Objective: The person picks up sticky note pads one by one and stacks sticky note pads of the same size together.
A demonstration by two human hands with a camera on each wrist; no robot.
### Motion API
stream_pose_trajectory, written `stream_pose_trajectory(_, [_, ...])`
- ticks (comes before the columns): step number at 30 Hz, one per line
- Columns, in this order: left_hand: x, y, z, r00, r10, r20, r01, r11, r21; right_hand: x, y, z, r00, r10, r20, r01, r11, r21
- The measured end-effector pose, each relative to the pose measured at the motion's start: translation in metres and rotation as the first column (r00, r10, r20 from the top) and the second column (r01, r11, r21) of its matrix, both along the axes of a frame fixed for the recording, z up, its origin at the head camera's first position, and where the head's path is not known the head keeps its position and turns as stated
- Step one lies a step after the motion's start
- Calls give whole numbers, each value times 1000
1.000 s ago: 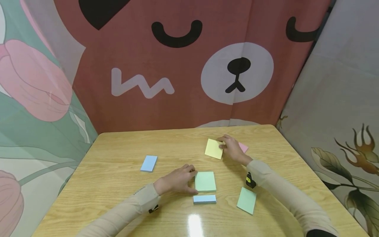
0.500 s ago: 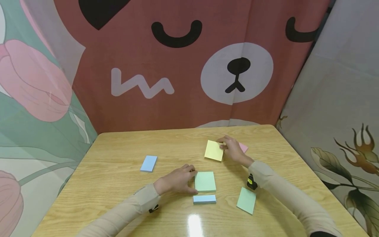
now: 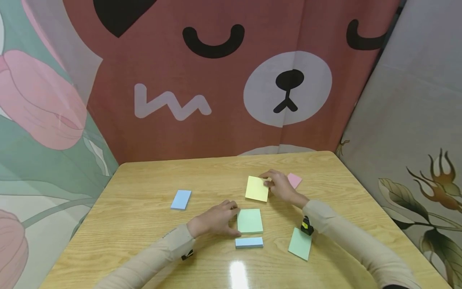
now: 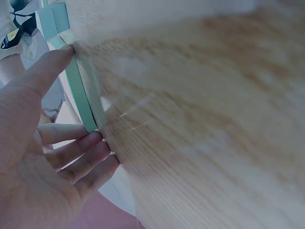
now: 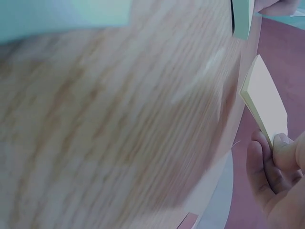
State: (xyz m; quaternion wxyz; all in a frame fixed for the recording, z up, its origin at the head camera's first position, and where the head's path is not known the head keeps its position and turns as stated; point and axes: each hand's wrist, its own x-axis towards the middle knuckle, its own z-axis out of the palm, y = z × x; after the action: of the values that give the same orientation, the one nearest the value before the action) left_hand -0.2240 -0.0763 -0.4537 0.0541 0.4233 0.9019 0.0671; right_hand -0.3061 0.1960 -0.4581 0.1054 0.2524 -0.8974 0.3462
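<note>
In the head view a square green pad (image 3: 250, 221) lies on the table, and my left hand (image 3: 216, 219) touches its left side with thumb and fingers spread along the edge. The left wrist view shows that hand (image 4: 52, 143) with thumb and fingertips at the ends of the green pad's side (image 4: 78, 90). My right hand (image 3: 282, 186) pinches the right edge of a square yellow pad (image 3: 257, 188) behind the green one. From the right wrist, the yellow pad (image 5: 266, 98) appears tilted and off the table, between the right hand's (image 5: 281, 176) thumb and fingers.
A narrow blue pad (image 3: 249, 242) lies just in front of the green one. Another blue pad (image 3: 181, 200) is at the left, a green pad (image 3: 300, 243) under the right forearm's side, and a pink one (image 3: 294, 180) behind the right hand. Curtains stand behind the wooden table (image 3: 144, 176).
The right hand has brought the yellow pad a little toward the front and left, nearer the square green pad. More of the pink pad shows. The left hand has stayed in place.
</note>
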Motion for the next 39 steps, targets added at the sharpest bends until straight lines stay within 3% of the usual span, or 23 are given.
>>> stream_pose_trajectory(12, [0,-1,0,1000,13,21,-13,1000,4,12,-1,-1,997,71,28,-70,997,-18])
stream_pose_trajectory(21, [-3,-1,-4,1000,6,19,-7,1000,17,19,-2,-1,990,110,92,-106,993,-42])
stream_pose_trajectory(33, [-3,0,-5,1000,20,22,-20,1000,16,24,-2,5,993,113,43,-112,993,-33])
stream_pose_trajectory(39, [-3,0,-5,999,22,25,-22,1000,19,26,-1,3,987,140,81,-138,990,-31])
